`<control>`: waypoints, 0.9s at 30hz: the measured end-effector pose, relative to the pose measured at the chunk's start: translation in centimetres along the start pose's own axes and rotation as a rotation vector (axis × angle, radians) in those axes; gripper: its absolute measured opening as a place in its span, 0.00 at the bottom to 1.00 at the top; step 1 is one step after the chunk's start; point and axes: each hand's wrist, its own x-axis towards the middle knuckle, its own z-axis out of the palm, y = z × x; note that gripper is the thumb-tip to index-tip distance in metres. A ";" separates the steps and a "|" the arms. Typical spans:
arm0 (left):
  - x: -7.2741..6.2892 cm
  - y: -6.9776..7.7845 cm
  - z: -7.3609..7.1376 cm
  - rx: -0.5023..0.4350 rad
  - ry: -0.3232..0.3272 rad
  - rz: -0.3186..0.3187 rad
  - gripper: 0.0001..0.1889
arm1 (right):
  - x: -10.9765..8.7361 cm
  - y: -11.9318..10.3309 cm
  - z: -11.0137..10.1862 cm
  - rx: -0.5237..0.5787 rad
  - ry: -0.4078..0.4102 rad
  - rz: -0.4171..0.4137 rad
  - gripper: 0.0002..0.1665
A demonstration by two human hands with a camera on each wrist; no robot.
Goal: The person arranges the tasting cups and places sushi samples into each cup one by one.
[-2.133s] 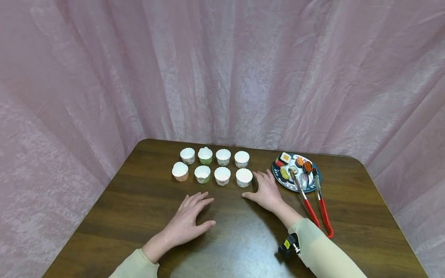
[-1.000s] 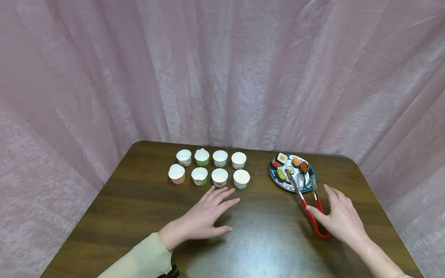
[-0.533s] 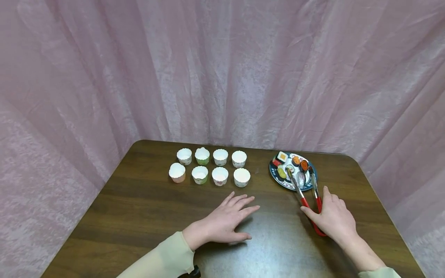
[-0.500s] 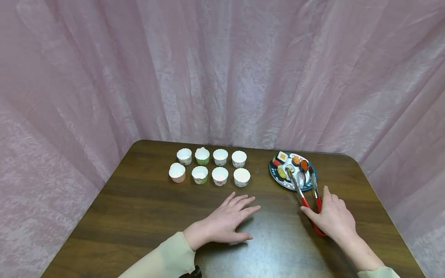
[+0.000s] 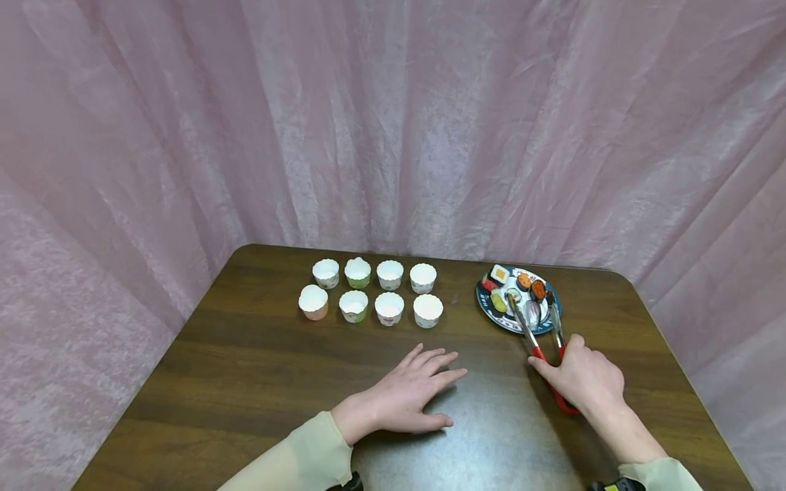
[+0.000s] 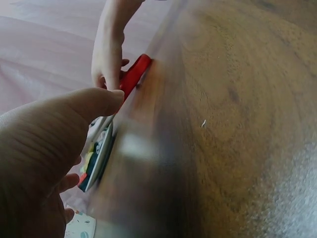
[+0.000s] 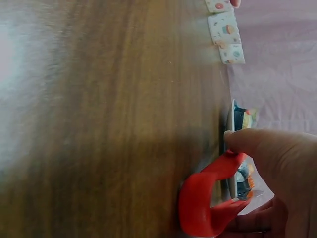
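My right hand (image 5: 586,378) is at the red-handled tongs (image 7: 198,203), thumb along one handle and fingers curled round the other. The metal arms of the tongs reach over a blue-rimmed plate (image 5: 486,311), their tips spread apart among sushi pieces. On that plate are an egg-topped piece (image 5: 500,274), an orange-topped one (image 5: 524,281), a red-orange one (image 5: 537,290) and a yellow-green one (image 5: 498,302). My left hand (image 5: 408,395), fingers spread, is low over the middle of the table and holds nothing. In the left wrist view its thumb overlaps the tongs' far handle.
Several paper baking cups (image 5: 389,309) stand in two rows at the back left, the nearest to my left hand being a white one (image 5: 428,311). The wooden table (image 5: 245,382) ends at a pink curtain (image 5: 393,136) behind.
My right hand has gone from beside the cups to the tongs, and its fingers have closed in on the handles. The left hand has moved right. Cups and plate stay put.
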 end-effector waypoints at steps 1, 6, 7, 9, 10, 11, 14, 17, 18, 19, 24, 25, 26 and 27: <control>0.0 0.0 0.0 -0.001 -0.001 0.001 0.42 | 0.1 -0.1 -0.1 -0.005 -0.011 0.004 0.52; 0.1 0.0 0.0 -0.001 0.004 0.007 0.41 | 0.3 -0.2 -0.6 -0.024 -0.062 0.020 0.52; 0.1 0.0 -0.1 -0.002 0.003 0.006 0.42 | 0.3 -0.2 -0.6 -0.026 -0.067 0.019 0.52; 0.0 0.0 -0.1 -0.004 -0.001 0.004 0.41 | 0.3 -0.2 -0.7 -0.029 -0.074 0.013 0.50; 0.0 0.0 -0.1 -0.005 -0.002 0.003 0.41 | 0.4 -0.2 -0.7 -0.030 -0.075 0.010 0.49; 0.0 0.0 -0.1 -0.004 -0.002 0.003 0.41 | 0.4 -0.3 -0.7 -0.031 -0.073 0.006 0.48; 0.1 0.1 -0.1 -0.006 -0.002 0.005 0.41 | 0.4 -0.2 -0.6 -0.026 -0.071 0.001 0.44; 0.1 0.2 -0.1 -0.007 0.000 0.007 0.41 | 0.3 -0.1 -0.6 -0.017 -0.072 0.003 0.44; 0.2 0.2 -0.1 -0.010 0.001 0.008 0.41 | 0.2 -0.1 -0.6 -0.013 -0.075 0.005 0.44; 0.1 0.2 -0.1 -0.011 0.002 0.009 0.41 | 0.1 -0.1 -0.7 -0.009 -0.075 0.006 0.44; -0.1 0.1 -0.3 -0.027 0.011 0.009 0.41 | -0.6 0.2 -1.5 0.015 -0.052 -0.009 0.46; -0.2 0.1 -0.4 -0.030 0.014 0.008 0.40 | -0.7 0.3 -1.7 0.016 -0.034 -0.023 0.47; -0.4 0.0 -0.5 -0.033 0.017 0.006 0.40 | -0.8 0.3 -1.8 0.015 -0.014 -0.039 0.47; -0.5 0.0 -0.7 -0.037 0.022 0.005 0.40 | -0.8 0.5 -2.0 0.014 0.015 -0.059 0.48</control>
